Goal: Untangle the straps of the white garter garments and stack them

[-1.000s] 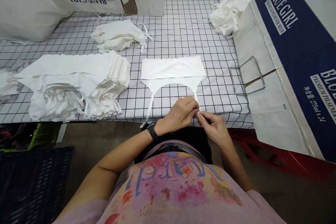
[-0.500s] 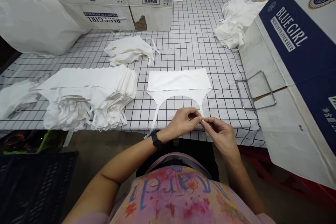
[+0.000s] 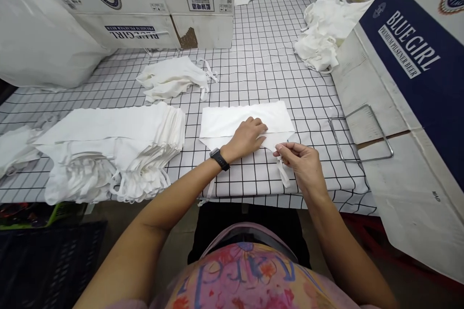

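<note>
A white strapped top [image 3: 246, 116], like a camisole or bralette, lies flat on the checked tablecloth with its straps toward me. My left hand [image 3: 248, 136] rests palm down on its lower middle, fingers stretched out, hiding part of the neckline. At the top's right side my right hand [image 3: 299, 157] pinches the right strap [image 3: 283, 174] between thumb and fingers, and the strap's end hangs below the fingertips. The left strap [image 3: 209, 190] runs down to the table edge, partly behind my left wrist. To the left is a thick stack of similar white tops [image 3: 108, 130].
A crumpled white top [image 3: 174, 77] lies beyond the stack. A heap of white garments [image 3: 322, 34] is at the back right. Cartons stand at the back [image 3: 145, 5] and right [image 3: 406, 82], with a wire frame [image 3: 360, 133] against the right one. A white bag [image 3: 43, 29] bulges at the left.
My left hand has left the right strap and moved up and left onto the top. My right hand has shifted slightly up along the strap, still pinching it.
</note>
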Available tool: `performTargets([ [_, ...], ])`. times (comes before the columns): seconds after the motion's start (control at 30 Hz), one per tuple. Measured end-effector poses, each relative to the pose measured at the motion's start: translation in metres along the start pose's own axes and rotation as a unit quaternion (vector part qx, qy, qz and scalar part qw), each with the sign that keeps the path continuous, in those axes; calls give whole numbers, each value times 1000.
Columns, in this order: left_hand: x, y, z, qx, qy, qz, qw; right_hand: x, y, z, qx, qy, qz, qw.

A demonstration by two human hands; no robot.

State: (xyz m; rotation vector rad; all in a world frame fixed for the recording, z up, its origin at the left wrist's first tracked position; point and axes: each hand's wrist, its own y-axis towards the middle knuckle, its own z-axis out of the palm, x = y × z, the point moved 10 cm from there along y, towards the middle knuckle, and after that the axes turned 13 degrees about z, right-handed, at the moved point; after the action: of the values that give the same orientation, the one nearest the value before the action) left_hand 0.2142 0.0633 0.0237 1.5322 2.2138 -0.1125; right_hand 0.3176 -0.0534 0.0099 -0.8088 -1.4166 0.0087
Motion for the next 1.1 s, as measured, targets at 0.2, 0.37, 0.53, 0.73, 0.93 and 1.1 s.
performTargets([
  [0.2,7,12,3,8,22,2,1000,-2,22,10,9,12,42,999],
  [0.37,12,11,5,-25,12,42,999,-4,33,14,2,-15,52,999],
  [0.53,26,10,3,-88,-46,33,994,-1,41,20,-6,-50,51,997],
  [0.73,26,13,5,-79,-7,43,996,7,48,26,-27,-81,45,995],
  [0.93,7,15,6,-42,113,116,986,12,55,26,-43,-104,44,993],
  [1.1,-1,14,7,-44,159,145,976,14,57,28,-36,-120,58,990],
])
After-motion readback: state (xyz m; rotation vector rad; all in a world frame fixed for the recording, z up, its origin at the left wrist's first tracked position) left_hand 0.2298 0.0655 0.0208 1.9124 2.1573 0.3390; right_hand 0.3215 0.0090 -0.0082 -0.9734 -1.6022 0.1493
